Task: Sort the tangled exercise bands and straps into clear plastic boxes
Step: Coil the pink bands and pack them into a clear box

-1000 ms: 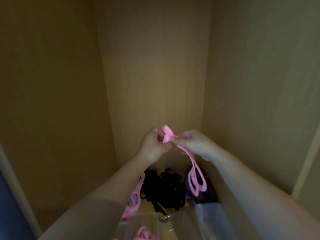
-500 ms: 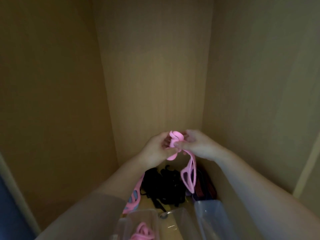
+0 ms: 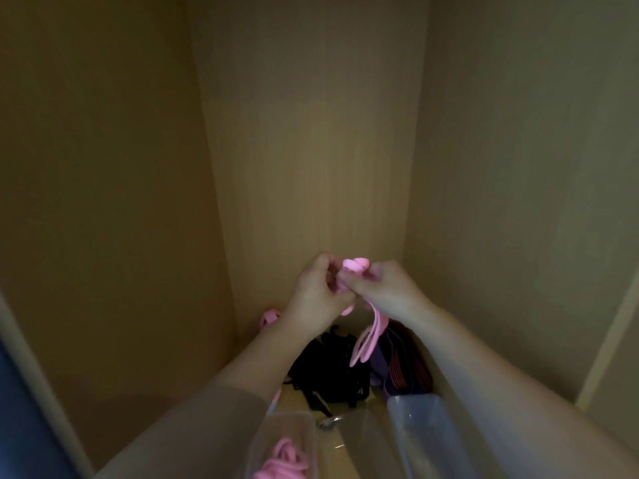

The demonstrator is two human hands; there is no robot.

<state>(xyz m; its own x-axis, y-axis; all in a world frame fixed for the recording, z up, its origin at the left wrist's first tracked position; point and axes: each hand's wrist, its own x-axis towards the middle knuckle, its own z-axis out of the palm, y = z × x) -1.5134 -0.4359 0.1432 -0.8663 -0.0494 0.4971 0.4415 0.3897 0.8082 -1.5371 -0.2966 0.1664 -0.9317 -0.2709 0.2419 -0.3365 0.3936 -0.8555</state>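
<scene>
While both hands meet low in the view, toward six o'clock from its centre, the left hand (image 3: 318,292) and right hand (image 3: 383,292) pinch one pink band (image 3: 354,265) between curled fingers. Their knuckles are nearly touching. The band's upper end is bunched into a small coil above the thumbs, and its loose loops hang toward five o'clock over the pile below. By my judgement the sorting is partly done. The left box (image 3: 273,423), at the bottom edge near six o'clock, already holds a pink coil (image 3: 283,461). The right box (image 3: 422,426), at its three o'clock, shows nothing inside that I can make out, though the dim light and clear walls leave this uncertain. Several things on the cupboard floor (image 3: 294,399) beyond the boxes are left to sort. There is a tangle of black straps (image 3: 328,371), with purple and red-striped bands (image 3: 397,369) just at its three o'clock by the wall. Another pink piece (image 3: 268,318) sits at the tangle's ten o'clock, half hidden behind the left wrist. The held band looks about ready for winding up and dropping into the left box, which would leave most of the pile untouched.
</scene>
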